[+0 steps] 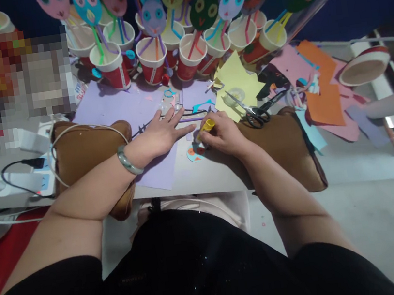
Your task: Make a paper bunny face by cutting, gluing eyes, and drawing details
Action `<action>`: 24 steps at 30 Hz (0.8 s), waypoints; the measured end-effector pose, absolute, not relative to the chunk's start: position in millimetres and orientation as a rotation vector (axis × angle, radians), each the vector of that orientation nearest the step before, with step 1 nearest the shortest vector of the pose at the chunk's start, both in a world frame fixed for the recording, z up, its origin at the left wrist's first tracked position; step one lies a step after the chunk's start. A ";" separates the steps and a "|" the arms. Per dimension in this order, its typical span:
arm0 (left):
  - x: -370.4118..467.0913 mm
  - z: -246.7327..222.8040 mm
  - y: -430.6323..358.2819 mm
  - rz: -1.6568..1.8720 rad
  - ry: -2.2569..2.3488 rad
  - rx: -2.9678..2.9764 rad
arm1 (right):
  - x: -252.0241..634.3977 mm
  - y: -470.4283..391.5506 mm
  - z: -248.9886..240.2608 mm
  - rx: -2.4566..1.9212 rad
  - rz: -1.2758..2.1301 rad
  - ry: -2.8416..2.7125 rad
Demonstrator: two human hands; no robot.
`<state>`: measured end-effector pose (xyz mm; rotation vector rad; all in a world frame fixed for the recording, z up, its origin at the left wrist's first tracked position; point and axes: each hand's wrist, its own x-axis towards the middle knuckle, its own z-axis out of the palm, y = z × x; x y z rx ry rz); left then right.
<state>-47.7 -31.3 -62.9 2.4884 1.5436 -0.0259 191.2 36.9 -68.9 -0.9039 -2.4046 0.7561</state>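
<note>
My right hand (222, 134) is closed around a short yellow tube (208, 126); its exact kind is hard to make out. Just below those fingers, a small light-blue paper face (194, 155) with orange eyes lies on the white table, partly covered by the hand. My left hand (160, 135) has its fingers stretched out and apart, over the edge of a purple paper sheet (164, 174), and holds nothing. A purple straw (193, 119) lies beyond its fingertips. Open scissors (256, 114) with black handles rest to the right, on yellow paper (234, 76).
Brown cushions (88, 158) lie under my left forearm, with another cushion (278, 150) at my right. Red and white paper cups (151, 61) holding straw-mounted paper faces line the back. Paper scraps (326, 100) are heaped at right; a power strip (45, 176) with cables is at left.
</note>
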 end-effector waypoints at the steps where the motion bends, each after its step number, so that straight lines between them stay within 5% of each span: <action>1: -47.3 -62.7 -30.8 -0.043 1.551 2.483 | 191.9 37.6 -67.8 -0.897 0.808 -2.373; 10: -45.3 -52.4 -28.4 -0.118 1.546 2.483 | 198.5 57.0 -78.0 -0.962 0.782 -1.894; 24: -47.9 -55.7 -21.7 0.094 1.474 2.567 | 210.2 55.4 -68.7 -1.222 0.287 -2.359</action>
